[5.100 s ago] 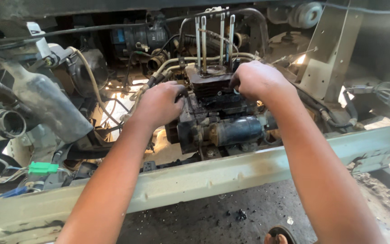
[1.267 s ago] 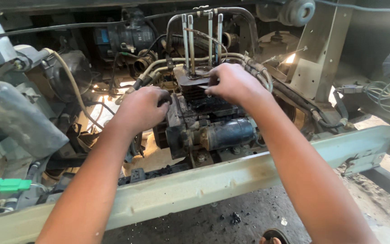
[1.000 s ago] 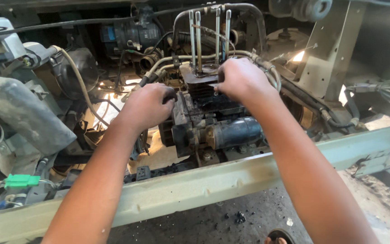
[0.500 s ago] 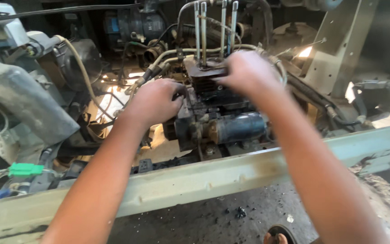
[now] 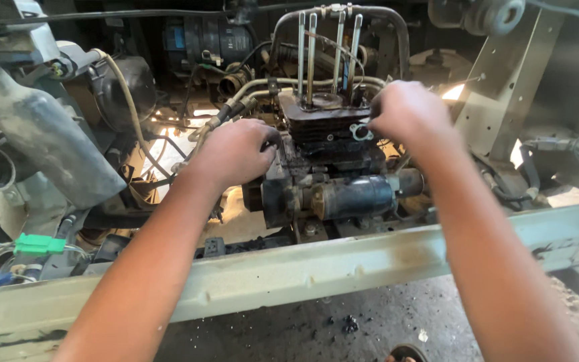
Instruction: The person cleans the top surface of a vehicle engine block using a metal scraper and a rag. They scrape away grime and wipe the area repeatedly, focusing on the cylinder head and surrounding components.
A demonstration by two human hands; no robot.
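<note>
While both hands are clenching around the dark finned cylinder block [image 5: 326, 127], left hand [image 5: 236, 153] and right hand [image 5: 407, 114] flanking it, it is apparently being slid along four upright studs [image 5: 326, 53], needing an even pull.

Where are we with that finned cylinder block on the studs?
Looks done: the studs stand bare, nothing on top. In hand: left hand and right hand grip the finned cylinder block, which sits around the studs. Left, probably: the block still sits on the engine.
</note>
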